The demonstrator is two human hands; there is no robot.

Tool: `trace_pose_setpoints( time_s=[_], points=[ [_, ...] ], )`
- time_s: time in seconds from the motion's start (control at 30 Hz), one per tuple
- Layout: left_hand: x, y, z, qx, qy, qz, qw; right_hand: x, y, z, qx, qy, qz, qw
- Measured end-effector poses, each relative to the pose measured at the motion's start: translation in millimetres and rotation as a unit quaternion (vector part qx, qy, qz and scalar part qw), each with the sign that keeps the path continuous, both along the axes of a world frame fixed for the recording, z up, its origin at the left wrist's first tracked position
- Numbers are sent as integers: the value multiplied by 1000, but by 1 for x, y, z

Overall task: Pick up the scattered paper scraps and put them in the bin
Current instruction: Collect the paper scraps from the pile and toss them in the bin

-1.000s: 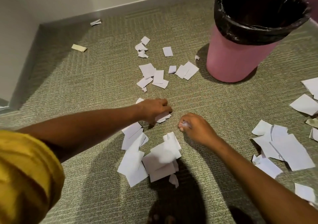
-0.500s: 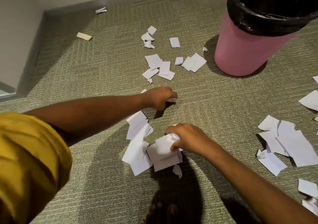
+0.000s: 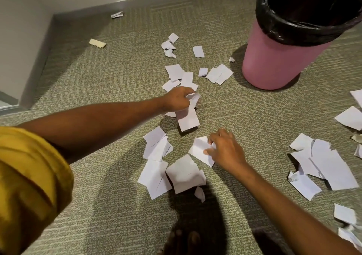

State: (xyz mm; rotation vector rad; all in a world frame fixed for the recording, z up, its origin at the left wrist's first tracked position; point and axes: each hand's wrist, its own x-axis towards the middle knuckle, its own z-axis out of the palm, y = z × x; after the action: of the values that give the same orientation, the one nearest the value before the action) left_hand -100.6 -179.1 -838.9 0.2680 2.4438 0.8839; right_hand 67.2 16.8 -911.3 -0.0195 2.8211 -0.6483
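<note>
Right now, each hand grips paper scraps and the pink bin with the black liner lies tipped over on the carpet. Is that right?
Not quite. The pink bin is not tipped over; the head view shows it standing upright on the carpet. The rest holds: the left hand and the right hand each grip paper scraps, and the black liner is there.

A mustard-yellow short sleeve (image 3: 29,176), loosely creased, above the bare left forearm (image 3: 109,121); right forearm (image 3: 284,201) bare too.

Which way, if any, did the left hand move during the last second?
Yes: the left hand, holding scraps, moved forward, up to the scrap cluster left of the bin.
</note>
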Motion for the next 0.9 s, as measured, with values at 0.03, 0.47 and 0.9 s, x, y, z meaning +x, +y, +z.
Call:
trace_pose_setpoints(
  time_s=[0.03,0.47,0.9],
  points=[
    [0,0,0,0,-12,10,1000,0,1,1,-18,-6,-7,1000],
    [-5,18,14,74,-91,59,991,-30,73,49,-487,-104,-371,784],
    [-10,112,92,347,-112,167,916,-78,78,164,-723,-45,-304,619]
  ],
)
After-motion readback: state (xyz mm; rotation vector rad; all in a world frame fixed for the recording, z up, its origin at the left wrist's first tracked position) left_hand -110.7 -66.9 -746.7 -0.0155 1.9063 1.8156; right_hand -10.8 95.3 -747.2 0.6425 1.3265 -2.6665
